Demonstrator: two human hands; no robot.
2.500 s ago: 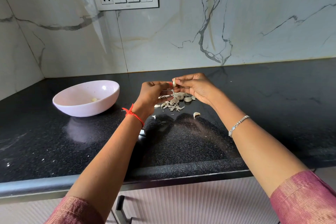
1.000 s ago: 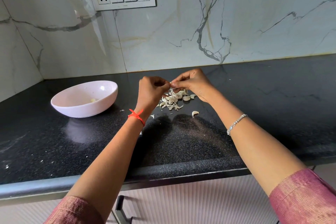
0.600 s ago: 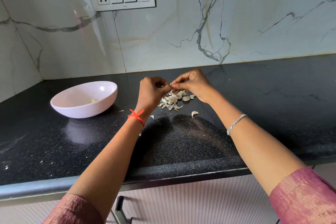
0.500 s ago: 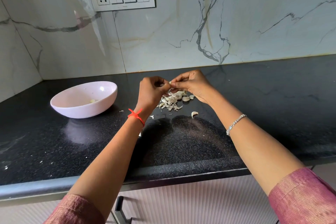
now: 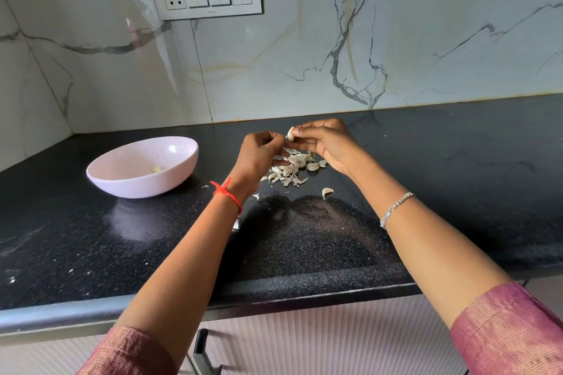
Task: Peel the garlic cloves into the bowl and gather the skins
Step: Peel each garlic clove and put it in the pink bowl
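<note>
Watching from my remote seat, I am seeing the right hand pinching a small pale garlic clove between thumb and curled fingers, raised above the black speckled stone desk. The left hand, fingers curled, is nipping the clove's lower end. Under both hands a heap of papery white garlic skins is lying on the desk, with one loose clove nearer me. The round pale pink bowl is sitting well to the left, holding one peeled clove.
</note>
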